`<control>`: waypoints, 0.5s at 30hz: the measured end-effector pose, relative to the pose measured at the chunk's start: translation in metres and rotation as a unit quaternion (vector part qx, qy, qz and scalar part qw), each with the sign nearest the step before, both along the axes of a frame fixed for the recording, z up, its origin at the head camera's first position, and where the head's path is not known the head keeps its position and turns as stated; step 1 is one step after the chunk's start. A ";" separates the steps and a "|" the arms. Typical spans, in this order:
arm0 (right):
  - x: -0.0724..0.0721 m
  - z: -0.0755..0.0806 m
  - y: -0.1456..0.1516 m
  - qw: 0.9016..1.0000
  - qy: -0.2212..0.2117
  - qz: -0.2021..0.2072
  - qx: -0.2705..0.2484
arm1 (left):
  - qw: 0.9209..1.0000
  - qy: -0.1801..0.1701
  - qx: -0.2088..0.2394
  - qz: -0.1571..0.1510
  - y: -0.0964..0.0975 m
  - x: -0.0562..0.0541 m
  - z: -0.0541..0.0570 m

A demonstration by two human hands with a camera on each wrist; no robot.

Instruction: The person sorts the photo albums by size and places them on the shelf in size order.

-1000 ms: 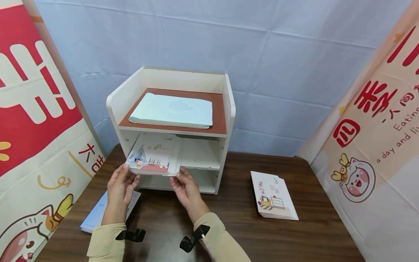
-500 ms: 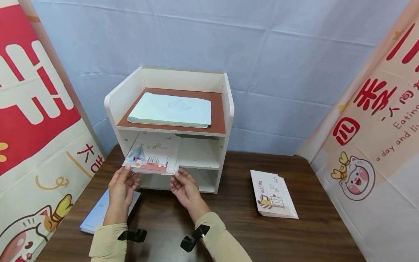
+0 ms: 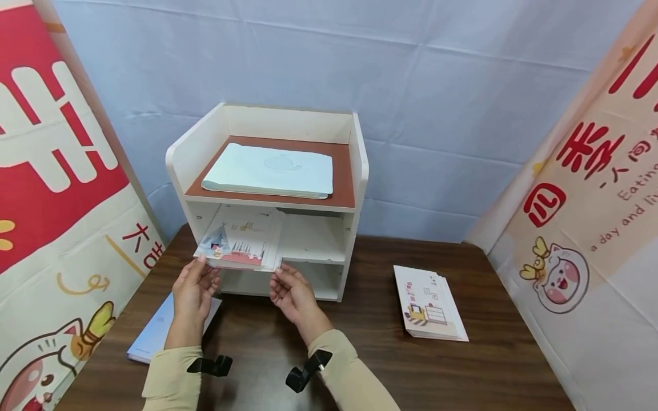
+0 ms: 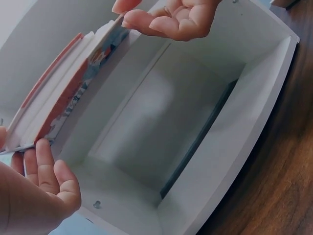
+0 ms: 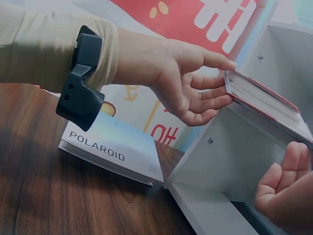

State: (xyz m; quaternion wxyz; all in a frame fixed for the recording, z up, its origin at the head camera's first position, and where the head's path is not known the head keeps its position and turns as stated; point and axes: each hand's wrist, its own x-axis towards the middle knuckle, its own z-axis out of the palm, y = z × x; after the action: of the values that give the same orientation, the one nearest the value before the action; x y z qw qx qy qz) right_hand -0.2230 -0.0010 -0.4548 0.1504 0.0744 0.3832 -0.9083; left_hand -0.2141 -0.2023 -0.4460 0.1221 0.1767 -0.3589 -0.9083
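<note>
A thick illustrated book (image 3: 237, 240) with a pale cover and red-and-blue artwork lies partly in the middle compartment of a white desk shelf (image 3: 349, 251), its front edge jutting out. My left hand (image 3: 191, 288) pinches the front left corner, thumb on top and fingers beneath. At the front right corner, my right hand (image 3: 293, 294) holds the book between thumb and fingers. From below, the left wrist view shows the book's red edge and white pages (image 4: 51, 100). Its far end is hidden under the shelf's top board.
On the brown top board rests a pale blue sketchbook (image 3: 272, 171) with a whale drawing. A blue-white Polaroid book (image 5: 112, 152) lies left on the wooden table (image 3: 360, 365). Another illustrated stack (image 3: 429, 305) lies to the right. Printed cloths (image 3: 581, 228) hang at both sides.
The book and both hands have shifted only a little, slightly deeper toward the shelf. The grip at both corners stays the same.
</note>
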 end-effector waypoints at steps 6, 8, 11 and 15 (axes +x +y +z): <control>0.006 0.004 0.008 1.000 -0.003 0.004 0.031 | 0.999 -0.024 -0.039 -0.019 0.008 0.009 -0.002; 0.010 0.004 0.011 0.999 0.000 0.010 0.044 | 0.997 -0.035 -0.064 -0.036 0.012 0.016 -0.006; 0.016 0.004 0.016 0.998 0.006 0.018 0.057 | 0.993 -0.041 -0.093 -0.055 0.018 0.026 -0.012; 0.020 0.003 0.024 0.997 0.022 0.028 0.074 | 0.991 -0.035 -0.116 -0.059 0.024 0.034 -0.017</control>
State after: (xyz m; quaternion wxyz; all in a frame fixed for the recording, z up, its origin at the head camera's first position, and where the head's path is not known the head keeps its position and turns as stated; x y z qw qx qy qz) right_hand -0.2033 0.0230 -0.4516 0.1616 0.0542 0.4548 -0.8741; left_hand -0.1799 -0.1778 -0.4634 0.0757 0.1720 -0.4761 -0.8591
